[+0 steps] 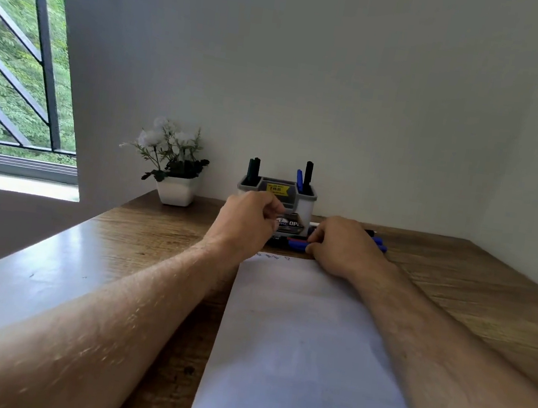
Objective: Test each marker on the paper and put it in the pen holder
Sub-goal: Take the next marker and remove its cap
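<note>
Blue marker, right hand touching

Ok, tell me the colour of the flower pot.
White flower pot, seen in the head view.

White flowers in a white pot on the wooden desk — barred window at left

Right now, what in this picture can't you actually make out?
- Head view: markers lying before the pen holder; both hands cover most, so no count.
- Right hand: fingertips hidden; grip unclear.
- Left hand: curled; contents unseen.
- Marks on paper: too small.
- Holder's sticker: blurred.
</note>
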Demonstrator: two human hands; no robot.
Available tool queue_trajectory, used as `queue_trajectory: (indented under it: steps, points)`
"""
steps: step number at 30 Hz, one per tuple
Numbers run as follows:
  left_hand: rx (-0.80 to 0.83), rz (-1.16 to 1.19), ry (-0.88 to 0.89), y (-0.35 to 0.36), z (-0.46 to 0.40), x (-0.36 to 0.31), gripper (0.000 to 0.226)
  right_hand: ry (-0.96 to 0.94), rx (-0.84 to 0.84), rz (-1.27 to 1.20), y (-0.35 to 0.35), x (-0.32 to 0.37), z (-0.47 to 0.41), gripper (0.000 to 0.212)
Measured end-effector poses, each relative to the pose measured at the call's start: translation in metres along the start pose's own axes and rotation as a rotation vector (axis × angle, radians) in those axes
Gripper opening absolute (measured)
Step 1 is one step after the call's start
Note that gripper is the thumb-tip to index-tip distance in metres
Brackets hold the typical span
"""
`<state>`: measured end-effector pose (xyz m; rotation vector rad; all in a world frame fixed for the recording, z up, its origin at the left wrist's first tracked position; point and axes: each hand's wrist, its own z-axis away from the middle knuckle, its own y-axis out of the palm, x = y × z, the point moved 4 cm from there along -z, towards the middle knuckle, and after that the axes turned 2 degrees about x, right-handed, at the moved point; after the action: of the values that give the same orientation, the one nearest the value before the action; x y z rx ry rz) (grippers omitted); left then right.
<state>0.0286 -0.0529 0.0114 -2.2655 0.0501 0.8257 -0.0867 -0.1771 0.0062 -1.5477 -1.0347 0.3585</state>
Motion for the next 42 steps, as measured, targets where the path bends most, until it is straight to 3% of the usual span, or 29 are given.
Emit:
queue_trajectory:
  steps: [6,12,14,16,19,22,25,29,31,36,42]
  points:
    - [0.029,-0.090,0.002,-0.003,0.002,-0.004,0.042,-0.009,-0.166,-0.199,-0.018,0.004,0.004,0.012]
    - [-0.057,-0.164,0.048,-0.013,0.007,-0.017,0.025,0.003,-0.330,-0.610,-0.028,0.005,-0.001,0.009]
    - [-0.092,-0.096,0.042,-0.016,0.008,-0.022,0.021,0.022,-0.367,-0.814,-0.032,0.008,-0.001,0.010]
    - [-0.099,0.129,-0.009,-0.015,0.008,-0.026,0.017,0.040,-0.325,-1.040,-0.032,0.012,-0.001,0.015]
    - [0.000,0.535,-0.108,-0.006,0.011,-0.033,0.014,0.034,-0.174,-1.091,-0.025,0.021,0.003,0.021]
    - [0.073,0.783,-0.150,0.001,0.014,-0.038,0.018,0.024,-0.121,-1.146,-0.021,0.027,0.005,0.026]
    - [0.015,0.676,-0.140,-0.001,0.013,-0.037,0.020,0.014,-0.179,-1.156,-0.023,0.026,0.002,0.028]
    - [-0.207,0.559,-0.101,-0.011,0.009,-0.028,0.020,-0.047,-0.182,-1.215,-0.023,0.029,0.004,0.029]
    - [-0.258,0.569,-0.093,-0.016,0.006,-0.023,0.017,-0.101,-0.172,-1.174,-0.023,0.032,0.007,0.029]
    - [-0.179,0.850,-0.095,-0.019,0.004,-0.022,0.023,-0.395,-0.307,-0.445,-0.027,0.040,0.017,0.022]
    - [-0.164,1.129,-0.187,-0.024,0.003,-0.018,0.023,-0.477,-0.414,-0.335,-0.037,0.044,0.025,0.025]
